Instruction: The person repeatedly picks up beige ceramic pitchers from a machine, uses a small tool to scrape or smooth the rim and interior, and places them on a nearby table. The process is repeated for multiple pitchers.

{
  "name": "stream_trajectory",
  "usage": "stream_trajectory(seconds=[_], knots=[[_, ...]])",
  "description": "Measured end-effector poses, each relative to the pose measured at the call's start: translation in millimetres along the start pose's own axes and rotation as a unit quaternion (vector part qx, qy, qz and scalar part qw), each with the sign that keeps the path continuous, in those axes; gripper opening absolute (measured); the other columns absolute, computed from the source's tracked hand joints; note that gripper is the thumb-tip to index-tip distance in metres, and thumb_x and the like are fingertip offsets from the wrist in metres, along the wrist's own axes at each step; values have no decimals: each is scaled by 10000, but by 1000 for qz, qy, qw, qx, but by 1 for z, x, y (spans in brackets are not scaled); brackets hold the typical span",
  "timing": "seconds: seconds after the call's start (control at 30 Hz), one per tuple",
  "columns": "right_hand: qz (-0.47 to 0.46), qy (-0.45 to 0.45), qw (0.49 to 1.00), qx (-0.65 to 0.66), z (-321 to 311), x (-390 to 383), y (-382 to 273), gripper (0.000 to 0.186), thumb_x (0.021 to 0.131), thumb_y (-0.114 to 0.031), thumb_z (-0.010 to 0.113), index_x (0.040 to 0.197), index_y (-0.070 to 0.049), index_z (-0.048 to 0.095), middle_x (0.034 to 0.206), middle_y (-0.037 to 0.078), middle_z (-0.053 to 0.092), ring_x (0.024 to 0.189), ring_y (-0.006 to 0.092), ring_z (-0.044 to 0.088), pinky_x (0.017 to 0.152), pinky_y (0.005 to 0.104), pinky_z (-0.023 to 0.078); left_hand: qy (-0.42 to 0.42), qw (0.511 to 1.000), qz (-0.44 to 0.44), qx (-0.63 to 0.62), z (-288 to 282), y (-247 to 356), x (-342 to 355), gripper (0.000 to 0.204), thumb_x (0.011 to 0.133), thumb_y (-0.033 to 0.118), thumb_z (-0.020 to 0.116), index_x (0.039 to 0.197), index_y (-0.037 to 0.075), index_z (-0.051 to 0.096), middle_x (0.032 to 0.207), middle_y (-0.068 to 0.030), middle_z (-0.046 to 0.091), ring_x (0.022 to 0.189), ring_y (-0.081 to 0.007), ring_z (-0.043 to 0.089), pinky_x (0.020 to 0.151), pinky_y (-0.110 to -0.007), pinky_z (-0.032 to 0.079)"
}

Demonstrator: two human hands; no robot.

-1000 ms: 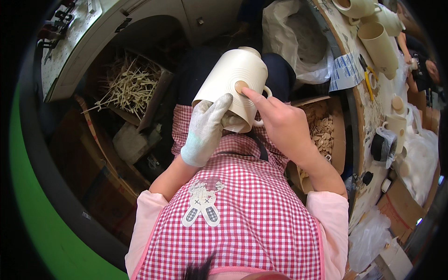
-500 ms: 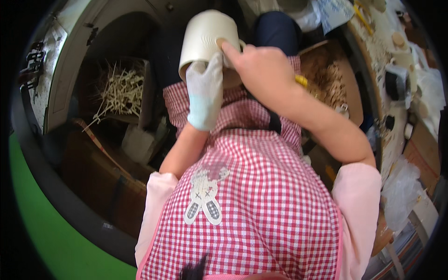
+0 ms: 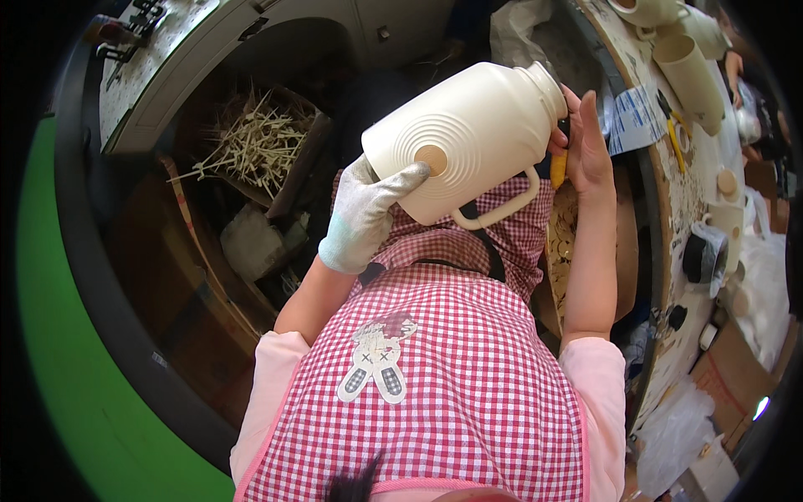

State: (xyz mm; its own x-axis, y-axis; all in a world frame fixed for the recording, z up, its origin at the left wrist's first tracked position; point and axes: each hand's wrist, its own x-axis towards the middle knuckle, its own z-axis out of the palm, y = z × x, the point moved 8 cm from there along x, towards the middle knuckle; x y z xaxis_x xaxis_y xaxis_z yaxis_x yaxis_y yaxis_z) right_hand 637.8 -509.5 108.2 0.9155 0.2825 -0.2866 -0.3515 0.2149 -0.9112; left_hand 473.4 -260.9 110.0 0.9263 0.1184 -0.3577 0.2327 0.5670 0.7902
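Observation:
A cream vacuum jug body (image 3: 468, 125) lies tilted over my lap, its neck toward the upper right and its loop handle (image 3: 502, 205) toward me. Concentric ridges on its side surround a small round tan disc (image 3: 432, 159). My left hand (image 3: 368, 201), in a whitish glove, grips the base end, with the thumb reaching to the disc's edge. At the neck is my bare right hand (image 3: 585, 146), its fingers partly hidden behind the rim and its thumb raised. A yellow tool-like piece (image 3: 558, 170) shows beside that palm; whether it is held I cannot tell.
A box of pale thin sticks (image 3: 259, 142) stands at the left. Tan pieces lie in a carton (image 3: 562, 226) below my right forearm. The worktable (image 3: 669, 326) on the right bears more cream jugs (image 3: 690, 79), a yellow-handled tool (image 3: 675, 142) and plastic bags (image 3: 682, 427).
The jug has turned from base-toward-me to lying across, neck at the right. My right index finger has left the disc, and that hand is now at the neck. The left thumb reaches the disc.

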Motion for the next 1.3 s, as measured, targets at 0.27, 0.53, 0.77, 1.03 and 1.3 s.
stream_trajectory(seconds=[0.27,0.53,0.77,1.03,1.3], knots=[[-198,82,965,-153,18,-4,-32,712,834,-406,895,1367,-32,606,1229,91,679,1097,165,678,875,286,585,76,993,13,92,-1,-10,40,546,895,237,851,1327,-13,629,1210,-102,721,1120,-194,671,1032,-351,508],[-75,104,991,-27,16,19,-31,561,954,-471,743,1332,-70,640,1019,-38,672,698,-17,512,547,141,363,88,988,120,39,-32,47,63,459,1109,395,536,1236,-33,644,1111,-87,728,990,-127,676,878,-306,559],[-18,-24,998,-61,25,44,-10,552,1105,-520,454,1307,-49,658,1027,14,658,625,35,479,539,186,362,-71,918,258,294,-58,44,32,460,1016,208,636,1410,-7,532,1393,-148,604,1227,-261,602,1058,-388,467],[-56,472,449,-757,-424,14,-161,481,1002,-229,517,1428,-8,547,1293,371,561,1136,516,573,1041,543,450,232,764,534,277,-229,369,-60,617,1093,342,526,1545,-50,377,1519,-225,504,1320,-341,557,1112,-446,476],[239,349,476,-771,-467,-8,-125,471,966,-231,482,1323,45,618,1458,325,519,1325,490,525,1094,537,438,526,570,375,508,-273,575,38,375,977,228,660,1257,-20,677,1056,-169,749,881,-278,745,737,-388,602]])
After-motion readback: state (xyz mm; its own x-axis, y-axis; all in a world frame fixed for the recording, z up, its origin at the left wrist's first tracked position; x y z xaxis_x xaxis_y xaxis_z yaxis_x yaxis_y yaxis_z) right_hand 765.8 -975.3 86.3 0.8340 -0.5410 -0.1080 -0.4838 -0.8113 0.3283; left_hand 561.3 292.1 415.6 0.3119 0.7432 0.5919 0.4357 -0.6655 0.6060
